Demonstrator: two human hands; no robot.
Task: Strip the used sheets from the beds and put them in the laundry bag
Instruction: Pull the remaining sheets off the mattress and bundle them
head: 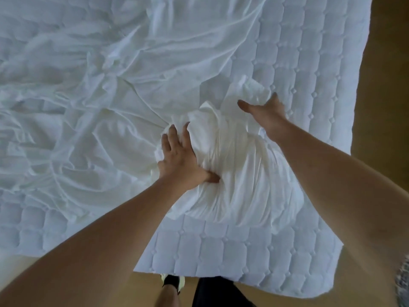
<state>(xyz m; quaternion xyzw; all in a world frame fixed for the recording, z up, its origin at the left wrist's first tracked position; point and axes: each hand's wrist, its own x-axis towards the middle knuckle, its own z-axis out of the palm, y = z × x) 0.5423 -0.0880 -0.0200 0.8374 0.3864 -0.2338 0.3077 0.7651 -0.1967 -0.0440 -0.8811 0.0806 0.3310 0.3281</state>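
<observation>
A white used sheet (93, 89) lies crumpled over the bed, with its near right part gathered into a bundle (234, 165). My left hand (180, 158) presses into the left side of the bundle, fingers spread and thumb sunk in the cloth. My right hand (263, 111) reaches over the bundle's far right end, fingers curled into the fabric there. The quilted mattress (305, 69) shows bare on the right and along the near edge. No laundry bag is in view.
Tan carpet floor (389, 89) runs along the bed's right side and in front of its near corner. My foot in a black and pale shoe (172, 281) stands by the near mattress edge.
</observation>
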